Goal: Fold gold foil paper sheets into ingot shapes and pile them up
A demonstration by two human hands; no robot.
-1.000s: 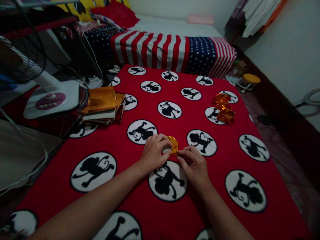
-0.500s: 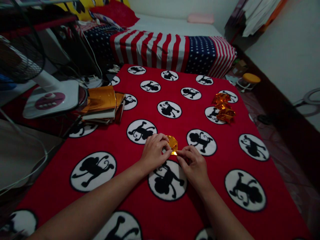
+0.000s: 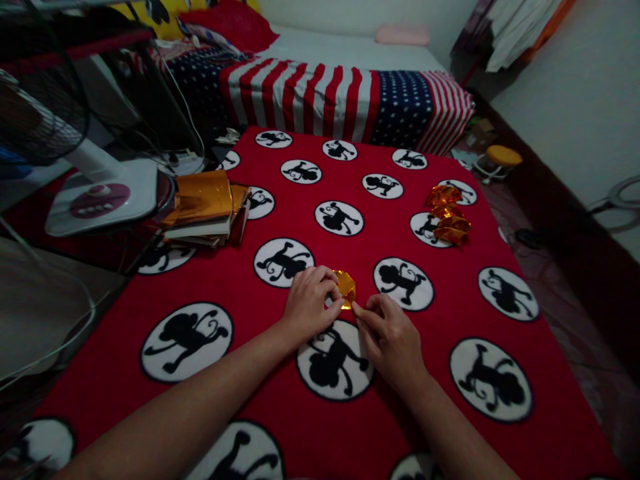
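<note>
Gold foil piece [image 3: 346,287] is held on the red monkey-print cloth [image 3: 345,253] by the left hand [image 3: 309,300], fingers clamped on it, while the right hand [image 3: 394,337] is poised right at its lower edge, grip honestly can't be told.

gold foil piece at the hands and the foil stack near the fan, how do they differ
The foil piece is much smaller than the foil stack. The foil piece's visible outline is rounded, while the foil stack shows layered sheets with straighter edges. The left hand touches the foil piece; neither hand touches the foil stack. Both show a shiny golden surface.
</note>
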